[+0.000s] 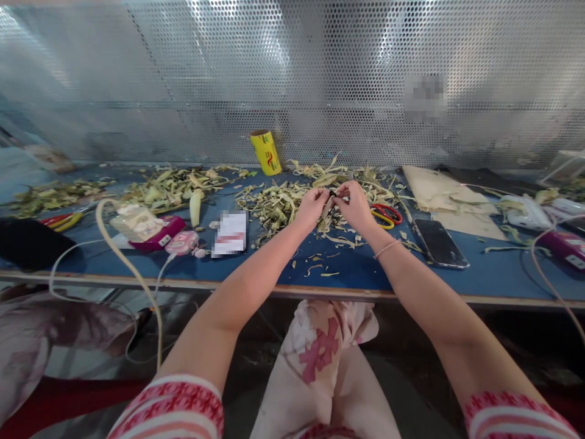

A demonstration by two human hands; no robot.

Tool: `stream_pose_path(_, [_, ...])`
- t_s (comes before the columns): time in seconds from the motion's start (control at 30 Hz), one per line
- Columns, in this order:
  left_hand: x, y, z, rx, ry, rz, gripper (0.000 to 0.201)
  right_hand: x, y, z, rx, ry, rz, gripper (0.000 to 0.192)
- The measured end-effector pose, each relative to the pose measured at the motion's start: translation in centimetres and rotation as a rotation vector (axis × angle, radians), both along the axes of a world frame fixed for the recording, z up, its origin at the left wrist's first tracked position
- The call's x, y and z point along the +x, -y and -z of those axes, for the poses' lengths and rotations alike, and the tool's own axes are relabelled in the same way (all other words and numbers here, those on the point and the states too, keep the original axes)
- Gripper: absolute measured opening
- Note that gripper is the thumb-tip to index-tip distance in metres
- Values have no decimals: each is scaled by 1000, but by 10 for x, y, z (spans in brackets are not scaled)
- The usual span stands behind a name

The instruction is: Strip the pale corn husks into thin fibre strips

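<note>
Head view: one small, dark, elongated, seemingly dried-plant piece (328, 207) is pinched in the fingers of left hand (312, 208) and right hand (354, 206), over pale-green, curled, dry strips (274, 206); probably light, brittle, best held by its ends.

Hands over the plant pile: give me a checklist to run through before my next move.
1. Left hand and right hand close together, fingertips at one small piece: ok.
2. Kind of piece identified: cannot tell; it is small and partly covered by fingers.
3. Scissors blades away from the right hand: cannot tell; the red and yellow handles show just beside it, but the blades are not visible.
4. Phone lying flat on the table, apart from both hands: ok.
5. Table between the hands and front edge free of scraps: not ok; several lie there.
6. Yellow tube standing behind the plant pile: ok.
</note>
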State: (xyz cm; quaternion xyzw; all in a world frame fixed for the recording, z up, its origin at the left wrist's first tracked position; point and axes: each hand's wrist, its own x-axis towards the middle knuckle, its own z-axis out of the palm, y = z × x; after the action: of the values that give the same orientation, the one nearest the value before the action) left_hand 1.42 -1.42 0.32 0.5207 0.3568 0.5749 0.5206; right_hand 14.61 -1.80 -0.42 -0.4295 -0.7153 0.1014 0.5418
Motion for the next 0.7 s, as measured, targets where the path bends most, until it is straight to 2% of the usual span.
stream_pose_path(0.17, [-2,-1,-1,-66,85,49,20,4,0,-3,-52,44,-6,9])
stream_pose_path(0.33, [-3,-1,-2,-79,112,87,17,3,3,-4,-90,46,3,10])
stream_pose_path(0.53, [-5,1,-9,-106,137,54,16,4,2,-5,-3,137,11,13])
stream_pose_path(0.6, [-6,0,-10,-103,142,56,18,4,2,-5,3,118,5,13])
stream_pose_path(0.7, [-8,-1,-9,-75,131,77,19,1,2,-6,-120,-22,-64,12])
